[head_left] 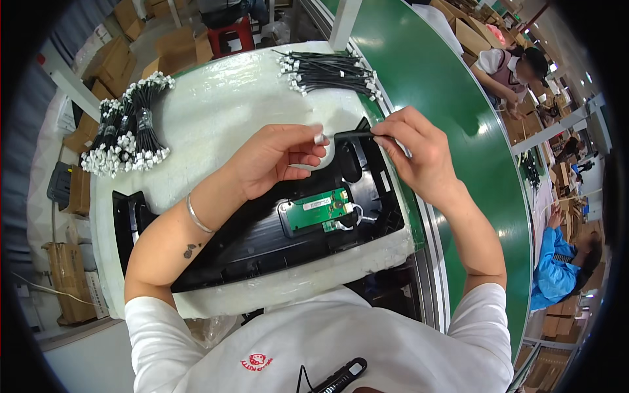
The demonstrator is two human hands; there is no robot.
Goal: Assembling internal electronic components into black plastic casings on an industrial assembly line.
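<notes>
My left hand (272, 160) pinches a small white connector (320, 139) between thumb and forefinger, its other fingers loosely curled. My right hand (419, 154) is closed on a short black cable (354, 135), which stretches across towards the connector. Both hands hover over a long black plastic housing (252, 239) lying on the padded worktop. Set in the housing is a green circuit board (318, 209), with white wires (357, 216) plugged in at its right end. My left hand and forearm cover part of the housing.
Bundled black cables with white plugs (134, 128) lie at the worktop's left, and another bundle (327, 72) at its far right. A green conveyor belt (485, 216) runs along the right side. Beyond it sit two people (557, 272) among cardboard boxes. A red stool (230, 38) stands behind.
</notes>
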